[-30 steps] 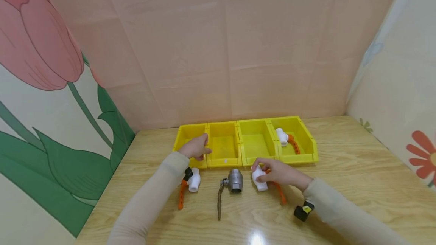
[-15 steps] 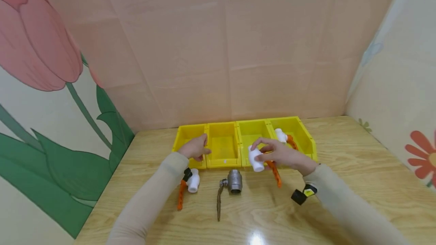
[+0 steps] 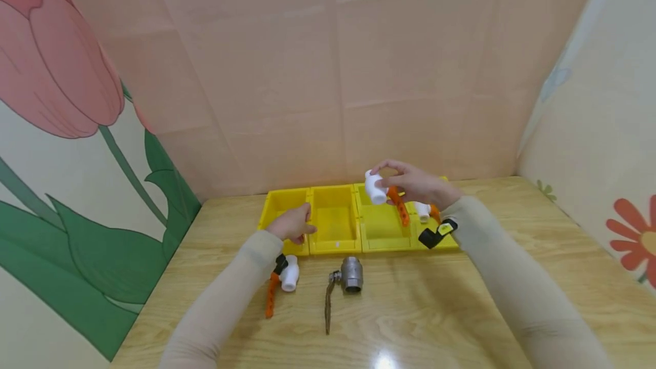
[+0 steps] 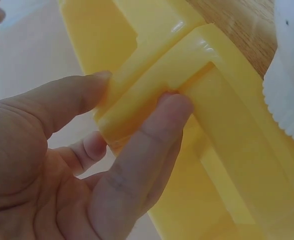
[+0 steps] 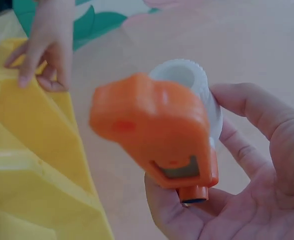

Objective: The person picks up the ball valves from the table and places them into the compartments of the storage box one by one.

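My right hand (image 3: 421,184) holds a white plastic ball valve (image 3: 376,188) with an orange lever handle (image 3: 399,207) in the air above the third yellow bin. In the right wrist view, thumb and fingers grip the valve's white body (image 5: 214,110), and its orange lever (image 5: 151,120) faces the camera. My left hand (image 3: 291,224) pinches the adjoining walls of the two left bins; the left wrist view shows the thumb and fingers on either side of the yellow bin rim (image 4: 142,92). Another white valve (image 3: 290,273) and a grey metal ball valve (image 3: 352,275) lie before the bins.
Several yellow bins (image 3: 334,247) stand in a row on the wooden table (image 3: 425,318). A white valve (image 3: 423,211) with an orange handle lies in the rightmost bin, partly hidden by my right arm. A pink sheet (image 3: 328,73) hangs behind.
My right hand has lifted the white valve from the table in front of the bins, up and forward over the third bin. The left hand stays at the left bins.
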The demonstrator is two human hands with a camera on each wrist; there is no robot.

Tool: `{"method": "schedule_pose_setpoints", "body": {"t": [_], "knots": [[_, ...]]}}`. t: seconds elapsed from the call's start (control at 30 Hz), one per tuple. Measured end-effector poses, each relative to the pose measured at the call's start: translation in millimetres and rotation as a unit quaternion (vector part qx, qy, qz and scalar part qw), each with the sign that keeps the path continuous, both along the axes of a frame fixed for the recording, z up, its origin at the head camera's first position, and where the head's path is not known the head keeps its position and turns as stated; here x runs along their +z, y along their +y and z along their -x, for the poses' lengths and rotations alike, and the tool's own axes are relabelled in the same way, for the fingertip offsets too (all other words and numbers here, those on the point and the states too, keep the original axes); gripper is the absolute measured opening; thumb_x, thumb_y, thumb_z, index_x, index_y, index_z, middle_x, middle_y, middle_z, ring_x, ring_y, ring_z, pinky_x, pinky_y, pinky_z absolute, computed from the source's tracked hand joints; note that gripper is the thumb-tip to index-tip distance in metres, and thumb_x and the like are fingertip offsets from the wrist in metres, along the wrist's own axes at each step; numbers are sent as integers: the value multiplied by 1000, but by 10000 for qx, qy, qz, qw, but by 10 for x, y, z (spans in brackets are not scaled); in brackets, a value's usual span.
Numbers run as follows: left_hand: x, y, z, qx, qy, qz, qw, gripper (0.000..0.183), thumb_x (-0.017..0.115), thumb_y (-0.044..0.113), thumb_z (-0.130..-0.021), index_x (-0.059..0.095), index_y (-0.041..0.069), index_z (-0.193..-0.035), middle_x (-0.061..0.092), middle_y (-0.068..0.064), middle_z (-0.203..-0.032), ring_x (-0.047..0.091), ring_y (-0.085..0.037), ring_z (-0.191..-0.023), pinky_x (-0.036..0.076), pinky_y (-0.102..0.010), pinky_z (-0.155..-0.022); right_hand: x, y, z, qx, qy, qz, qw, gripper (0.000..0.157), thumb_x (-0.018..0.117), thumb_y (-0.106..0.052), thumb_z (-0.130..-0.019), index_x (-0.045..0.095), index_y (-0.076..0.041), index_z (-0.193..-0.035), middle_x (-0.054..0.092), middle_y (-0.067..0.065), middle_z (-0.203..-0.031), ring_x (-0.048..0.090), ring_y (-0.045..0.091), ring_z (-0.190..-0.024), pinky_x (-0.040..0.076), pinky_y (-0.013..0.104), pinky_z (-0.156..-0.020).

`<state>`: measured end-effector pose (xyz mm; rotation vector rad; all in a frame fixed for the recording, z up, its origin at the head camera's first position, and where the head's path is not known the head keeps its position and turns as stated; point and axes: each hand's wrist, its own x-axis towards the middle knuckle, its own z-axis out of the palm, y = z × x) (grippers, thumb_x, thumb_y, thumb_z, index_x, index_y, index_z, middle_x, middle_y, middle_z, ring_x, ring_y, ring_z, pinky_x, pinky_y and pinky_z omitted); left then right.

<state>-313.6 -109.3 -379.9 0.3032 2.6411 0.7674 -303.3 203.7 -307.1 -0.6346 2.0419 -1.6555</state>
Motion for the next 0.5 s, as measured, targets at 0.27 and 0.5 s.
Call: {"method": "schedule_pose_setpoints", "body": {"t": [0.27, 0.5], "knots": [[-26, 14, -18, 66, -45, 73, 9999, 26, 64, 20, -94, 43, 8, -100, 45, -6, -78, 58, -21, -65, 56, -31, -62, -181, 8, 358, -641, -505, -138, 9966, 28, 56, -18, -99, 46, -19, -125, 56, 10, -104, 61, 18, -73, 55, 30, -68], [-50, 15, -35, 44, 5, 21, 10000, 27, 65, 19, -94, 43, 7, -101, 44, -6, -77, 56, -20, -62, 56, -30, -60, -526, 32, 501, -492, -486, 12, 9976, 34, 61, -22, -97, 49, -16, -127, 56, 14, -111, 63, 24, -82, 57, 35, -76]]}}
